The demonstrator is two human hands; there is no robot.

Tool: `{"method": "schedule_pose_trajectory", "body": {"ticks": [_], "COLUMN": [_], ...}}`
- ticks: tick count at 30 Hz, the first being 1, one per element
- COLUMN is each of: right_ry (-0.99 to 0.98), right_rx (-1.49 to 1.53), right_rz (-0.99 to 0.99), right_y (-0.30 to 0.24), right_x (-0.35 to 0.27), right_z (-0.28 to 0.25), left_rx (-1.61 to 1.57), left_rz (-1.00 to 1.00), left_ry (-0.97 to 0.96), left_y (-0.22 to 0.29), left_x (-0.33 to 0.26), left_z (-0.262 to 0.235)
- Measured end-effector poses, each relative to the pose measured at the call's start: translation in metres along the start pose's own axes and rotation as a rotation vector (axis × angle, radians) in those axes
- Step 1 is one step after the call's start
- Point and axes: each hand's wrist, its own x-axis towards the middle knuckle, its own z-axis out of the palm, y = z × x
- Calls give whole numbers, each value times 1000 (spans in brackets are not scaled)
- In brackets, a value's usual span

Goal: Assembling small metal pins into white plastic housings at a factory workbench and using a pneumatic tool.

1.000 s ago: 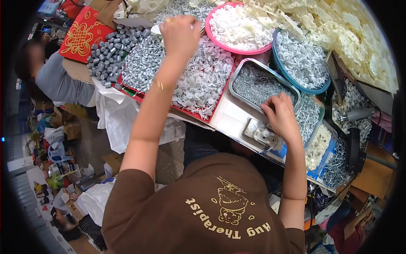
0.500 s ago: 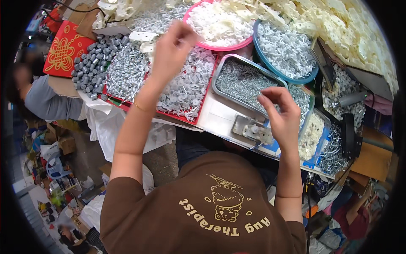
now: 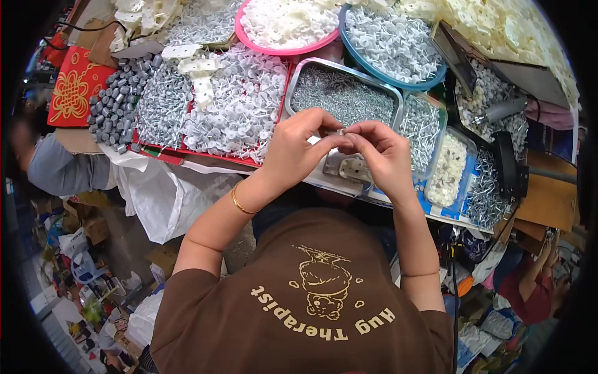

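Fingertips nearly touching, my left hand (image 3: 293, 149) and my right hand (image 3: 385, 156) meet over the front of the work table. Both are closed in a pinch around a small silvery piece (image 3: 339, 132), mostly hidden by the fingers and too small to name. Just below the hands lies a metal fixture with a white plastic part (image 3: 354, 168) on it, partly covered by my right hand. Behind the fingers stands a metal tray (image 3: 295, 93) full of tiny silver pins or screws. To the left is a heap of clear-white round-headed plastic pieces with metal stems (image 3: 233, 106), with a few flat white plastic parts (image 3: 202, 81) on top.
Grey cylinders (image 3: 118, 103) and silver pins (image 3: 163, 103) lie at the left. A pink basin (image 3: 280, 50) and a blue basin (image 3: 398, 84) of parts stand behind. Right are clear boxes of screws (image 3: 420, 134) and whitish bits (image 3: 447, 171), and a grey-handled tool (image 3: 506, 111).
My left hand has come down and right from above the plastic pieces, and my right hand has moved left to meet it. Both now pinch a small piece. The whole view has shifted slightly.
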Motion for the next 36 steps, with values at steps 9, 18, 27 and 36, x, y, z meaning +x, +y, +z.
{"method": "schedule_pose_trajectory", "body": {"ticks": [9, 18, 27, 36], "right_ry": [19, 166, -124, -242], "right_rx": [200, -394, -1019, -1176], "right_rz": [237, -101, -415, -217], "right_y": [-18, 3, -7, -27], "right_x": [-9, -31, -43, -24], "right_z": [-8, -19, -16, -13], "left_rx": [-936, 367, 378, 275], "left_rz": [-446, 343, 319, 1], "left_ry": [-45, -98, -82, -69], "left_y": [-3, 0, -4, 13], "left_x": [-24, -53, -59, -45], "left_z": [14, 30, 30, 39]}}
